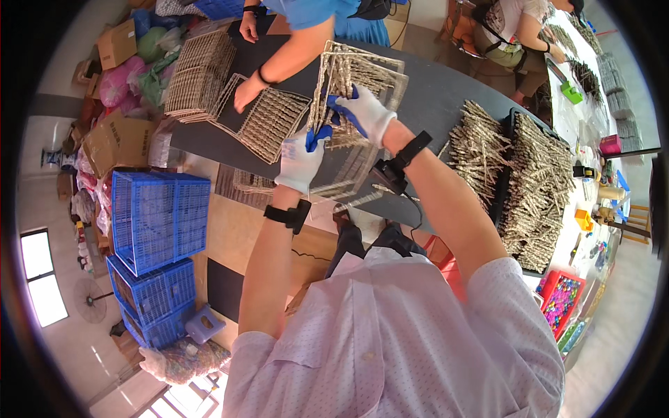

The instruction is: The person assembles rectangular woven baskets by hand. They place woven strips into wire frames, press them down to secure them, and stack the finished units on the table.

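Note:
My left hand [301, 159], in a white glove with blue fingertips, grips the lower left edge of a rectangular frame strung with twisted beige strands [343, 73]. My right hand [367, 117], gloved the same way, has its blue fingers closed on strands in the frame's middle; exactly what it pinches is hidden. The frame is tilted up above the dark table [425, 80]. Below it is a clear rectangular frame [354, 173]. To the left, a similar strand panel [272, 124] lies on the table, with another person's hand [247, 94] on its edge.
A tall stack of strand panels [198, 73] stands at the table's far left. Loose twisted strands [477, 150] are heaped at right, beside a black tray [509, 164] full of more. Blue crates [160, 221] stand left of the table. Another person [516, 35] works at far right.

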Motion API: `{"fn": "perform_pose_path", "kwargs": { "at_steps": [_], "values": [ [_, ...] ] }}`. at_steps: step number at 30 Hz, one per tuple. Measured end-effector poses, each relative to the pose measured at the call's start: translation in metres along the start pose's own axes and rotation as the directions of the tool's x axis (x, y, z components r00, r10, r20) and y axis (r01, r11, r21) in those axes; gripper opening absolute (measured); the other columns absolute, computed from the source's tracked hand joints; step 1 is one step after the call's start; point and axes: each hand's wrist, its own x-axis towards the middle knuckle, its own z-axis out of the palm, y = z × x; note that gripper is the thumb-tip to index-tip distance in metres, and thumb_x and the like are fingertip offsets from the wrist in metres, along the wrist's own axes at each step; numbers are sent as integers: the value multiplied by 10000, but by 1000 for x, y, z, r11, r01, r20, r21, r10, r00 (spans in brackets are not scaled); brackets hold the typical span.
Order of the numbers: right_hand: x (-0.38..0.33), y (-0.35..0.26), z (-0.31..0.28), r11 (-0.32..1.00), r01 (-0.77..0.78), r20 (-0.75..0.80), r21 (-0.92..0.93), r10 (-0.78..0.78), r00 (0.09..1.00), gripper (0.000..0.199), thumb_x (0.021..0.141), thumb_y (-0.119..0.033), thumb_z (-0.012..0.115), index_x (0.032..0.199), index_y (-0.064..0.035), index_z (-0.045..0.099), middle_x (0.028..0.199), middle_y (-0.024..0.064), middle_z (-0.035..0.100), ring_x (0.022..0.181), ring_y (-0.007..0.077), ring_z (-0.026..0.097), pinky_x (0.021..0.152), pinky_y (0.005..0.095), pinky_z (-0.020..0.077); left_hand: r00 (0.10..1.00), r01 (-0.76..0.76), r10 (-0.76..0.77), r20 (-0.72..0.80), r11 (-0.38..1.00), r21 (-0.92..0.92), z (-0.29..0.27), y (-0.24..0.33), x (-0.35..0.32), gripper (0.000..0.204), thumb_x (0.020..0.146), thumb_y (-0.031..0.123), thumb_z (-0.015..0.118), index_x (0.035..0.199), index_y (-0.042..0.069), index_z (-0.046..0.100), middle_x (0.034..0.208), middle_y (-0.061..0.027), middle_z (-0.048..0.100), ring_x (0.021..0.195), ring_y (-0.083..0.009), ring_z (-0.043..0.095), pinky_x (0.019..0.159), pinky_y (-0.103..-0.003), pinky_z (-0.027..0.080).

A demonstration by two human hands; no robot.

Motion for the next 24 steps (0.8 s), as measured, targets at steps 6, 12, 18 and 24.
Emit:
{"fn": "perform_pose_path", "kwargs": {
  "at_steps": [6, 12, 18, 24],
  "values": [
    [7, 20, -23, 951, -127, 144, 282, 89, 986, 209, 903, -104, 594, 1083, 1, 591, 890, 90, 655, 782, 172, 612, 703, 314, 501, 965, 260, -229, 128, 902, -344, 5, 2, 4, 196, 859, 118, 653, 1018, 4, 667, 623, -21, 572, 552, -65, 459, 523, -279, 417],
    [11, 34, 4, 937, -138, -395, -322, -1, 919, 346, 850, -177, 605, 1128, 29, 593, 1043, 221, 657, 1004, 385, 615, 852, 404, 472, 995, 26, 10, -101, 938, 345, 37, 4, 5, 255, 857, 178, 609, 1075, 48, 627, 914, -195, 669, 839, -384, 644, 715, -452, 514],
    [-4, 19, -3, 988, -144, -213, 48, 151, 965, 313, 847, -191, 631, 1084, 11, 605, 955, 171, 664, 878, 292, 645, 751, 349, 505, 993, -97, 110, -42, 967, 237, 26, -12, -1, 326, 849, 198, 633, 1130, 37, 598, 947, -223, 652, 859, -385, 636, 767, -441, 504],
    [-27, 16, -80, 971, -22, 421, -236, 123, 899, 253, 888, -84, 577, 1123, 3, 621, 923, 92, 674, 732, 157, 645, 625, 271, 515, 996, 57, -70, 52, 974, 218, 0, -21, -15, 270, 853, 167, 617, 1084, 28, 609, 877, -229, 651, 833, -387, 634, 732, -429, 501]
  ]
}}
